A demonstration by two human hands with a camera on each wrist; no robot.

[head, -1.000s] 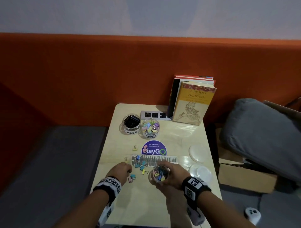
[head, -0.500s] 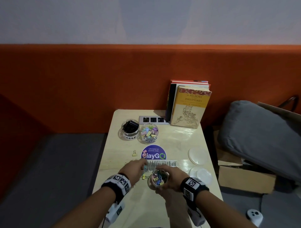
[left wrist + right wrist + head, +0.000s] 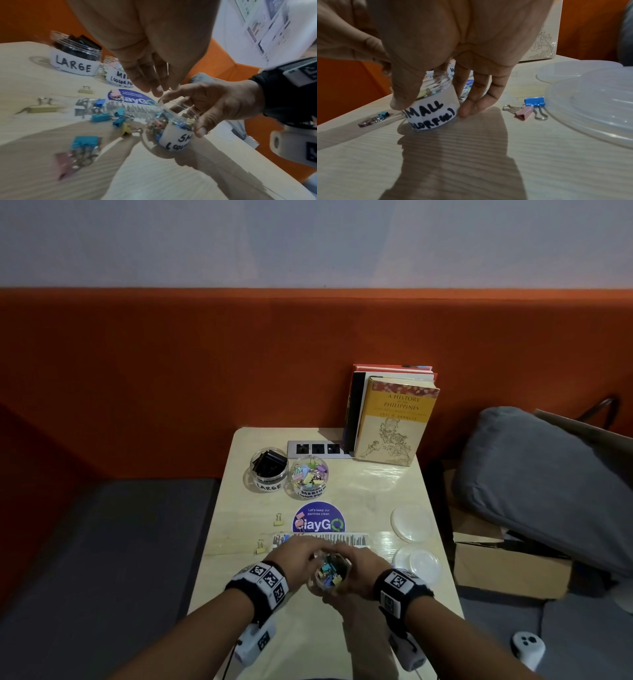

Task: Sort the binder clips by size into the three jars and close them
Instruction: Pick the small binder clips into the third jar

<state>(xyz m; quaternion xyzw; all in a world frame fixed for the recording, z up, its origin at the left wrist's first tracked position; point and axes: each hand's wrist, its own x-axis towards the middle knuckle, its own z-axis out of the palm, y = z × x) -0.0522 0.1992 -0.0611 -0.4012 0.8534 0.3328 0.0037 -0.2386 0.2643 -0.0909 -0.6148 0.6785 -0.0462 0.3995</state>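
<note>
The open jar labelled SMALL (image 3: 433, 115) stands near the table's front edge, holding several coloured clips. My right hand (image 3: 431, 106) grips it from the right, thumb on the label and fingers behind. My left hand (image 3: 154, 86) hovers just over the jar (image 3: 175, 132) mouth, fingers bunched and pointing down; anything pinched in them is hidden. In the head view both hands (image 3: 298, 556) (image 3: 359, 571) meet around the jar (image 3: 329, 571). Loose small blue clips (image 3: 101, 117) and a pink one (image 3: 68, 165) lie left of it. The LARGE jar (image 3: 269, 467) and MEDIUM jar (image 3: 309, 475) stand open at the back.
Clear lids (image 3: 411, 523) (image 3: 416, 565) lie at the table's right side, with a blue and a pink clip (image 3: 529, 108) beside them. Yellow clips (image 3: 279, 520) (image 3: 260, 547) sit left of a round sticker (image 3: 320, 518). Books (image 3: 394, 419) and a socket strip (image 3: 317, 448) line the back.
My left hand went from the table's left to the clip pile, then came right and up over the small jar's mouth. My right hand kept its grip on the jar.
</note>
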